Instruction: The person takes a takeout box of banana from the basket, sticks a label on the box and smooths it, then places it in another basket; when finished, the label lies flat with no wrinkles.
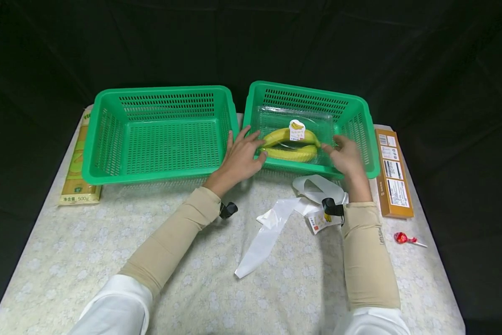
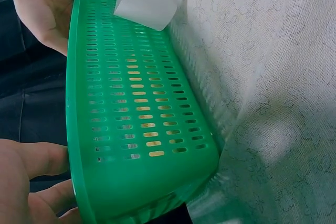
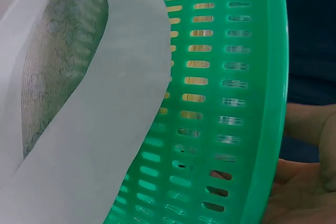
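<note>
A clear plastic box with bananas inside lies in the right green basket. A white banana sticker is on its lid. My left hand reaches over the basket's near left corner, fingers spread, by the box's left end. At the box's right end is my right hand, its thumb and forefinger close to the bananas' tips. The left wrist view shows left fingers at the basket rim. In the right wrist view the right hand is partly behind the rim.
Another green basket stands to the left. A white label strip curls on the cloth before the right basket, with a banana sticker on it. A yellow packet, an orange box and a red lollipop lie at the sides.
</note>
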A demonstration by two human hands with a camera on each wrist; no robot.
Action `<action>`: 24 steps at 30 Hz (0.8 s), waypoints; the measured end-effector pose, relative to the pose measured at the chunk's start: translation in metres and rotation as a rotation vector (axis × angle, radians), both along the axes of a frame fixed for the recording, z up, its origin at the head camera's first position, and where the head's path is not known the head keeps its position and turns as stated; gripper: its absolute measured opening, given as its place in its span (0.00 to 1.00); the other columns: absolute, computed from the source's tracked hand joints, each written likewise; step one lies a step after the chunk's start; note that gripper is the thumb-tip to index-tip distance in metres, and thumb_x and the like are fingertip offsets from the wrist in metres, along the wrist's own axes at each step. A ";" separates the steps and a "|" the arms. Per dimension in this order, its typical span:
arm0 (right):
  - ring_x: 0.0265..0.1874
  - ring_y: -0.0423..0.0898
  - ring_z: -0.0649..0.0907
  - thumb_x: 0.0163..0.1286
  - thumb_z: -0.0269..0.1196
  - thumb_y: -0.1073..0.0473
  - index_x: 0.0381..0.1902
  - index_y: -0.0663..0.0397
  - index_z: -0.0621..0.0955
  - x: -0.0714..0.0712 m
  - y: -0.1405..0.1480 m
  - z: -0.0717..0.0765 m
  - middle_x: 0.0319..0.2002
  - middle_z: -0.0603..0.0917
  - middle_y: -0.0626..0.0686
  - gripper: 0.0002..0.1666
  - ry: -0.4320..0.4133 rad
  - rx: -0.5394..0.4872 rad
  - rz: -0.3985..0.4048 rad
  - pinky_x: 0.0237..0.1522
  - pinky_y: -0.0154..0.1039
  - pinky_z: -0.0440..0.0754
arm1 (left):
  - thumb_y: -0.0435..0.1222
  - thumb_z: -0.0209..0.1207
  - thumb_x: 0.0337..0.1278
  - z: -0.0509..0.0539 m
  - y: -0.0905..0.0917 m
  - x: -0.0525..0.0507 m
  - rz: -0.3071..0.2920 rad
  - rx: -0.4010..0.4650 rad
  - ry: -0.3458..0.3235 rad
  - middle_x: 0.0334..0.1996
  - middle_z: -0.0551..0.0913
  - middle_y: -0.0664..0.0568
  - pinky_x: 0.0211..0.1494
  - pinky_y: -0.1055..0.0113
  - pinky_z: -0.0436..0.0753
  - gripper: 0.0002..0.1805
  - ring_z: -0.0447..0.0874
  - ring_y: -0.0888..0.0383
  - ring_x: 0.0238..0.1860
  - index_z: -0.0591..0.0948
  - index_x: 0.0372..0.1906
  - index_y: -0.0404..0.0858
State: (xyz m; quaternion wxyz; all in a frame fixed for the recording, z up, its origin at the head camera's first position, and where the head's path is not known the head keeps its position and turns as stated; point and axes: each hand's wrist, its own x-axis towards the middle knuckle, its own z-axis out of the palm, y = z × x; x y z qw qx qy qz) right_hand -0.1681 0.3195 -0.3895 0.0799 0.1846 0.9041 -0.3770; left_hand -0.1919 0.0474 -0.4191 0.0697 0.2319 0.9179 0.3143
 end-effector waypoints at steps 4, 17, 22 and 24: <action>0.76 0.68 0.59 0.76 0.56 0.47 0.80 0.64 0.51 -0.002 0.002 0.001 0.79 0.55 0.67 0.46 -0.061 0.068 0.055 0.74 0.63 0.61 | 0.44 0.50 0.74 0.000 0.001 0.000 -0.003 -0.006 0.004 0.77 0.64 0.48 0.80 0.34 0.37 0.23 0.43 0.48 0.83 0.77 0.67 0.41; 0.76 0.69 0.60 0.76 0.56 0.45 0.80 0.63 0.50 -0.003 -0.003 0.000 0.77 0.57 0.70 0.48 -0.094 0.120 0.060 0.73 0.64 0.62 | 0.44 0.48 0.75 0.001 -0.001 0.002 0.002 -0.023 0.016 0.77 0.64 0.48 0.79 0.33 0.38 0.23 0.43 0.48 0.83 0.76 0.68 0.42; 0.76 0.69 0.60 0.76 0.56 0.44 0.80 0.64 0.50 -0.005 -0.001 0.001 0.76 0.58 0.71 0.48 -0.087 0.132 0.077 0.73 0.65 0.62 | 0.44 0.48 0.75 0.001 -0.001 0.002 0.008 -0.017 0.022 0.77 0.64 0.48 0.79 0.33 0.38 0.23 0.43 0.48 0.83 0.76 0.68 0.43; 0.75 0.69 0.60 0.76 0.56 0.44 0.80 0.64 0.50 -0.005 0.000 0.000 0.76 0.58 0.71 0.48 -0.091 0.137 0.083 0.73 0.65 0.62 | 0.44 0.49 0.75 0.000 0.000 0.001 0.009 -0.021 0.018 0.77 0.64 0.49 0.79 0.33 0.38 0.23 0.43 0.48 0.83 0.76 0.68 0.43</action>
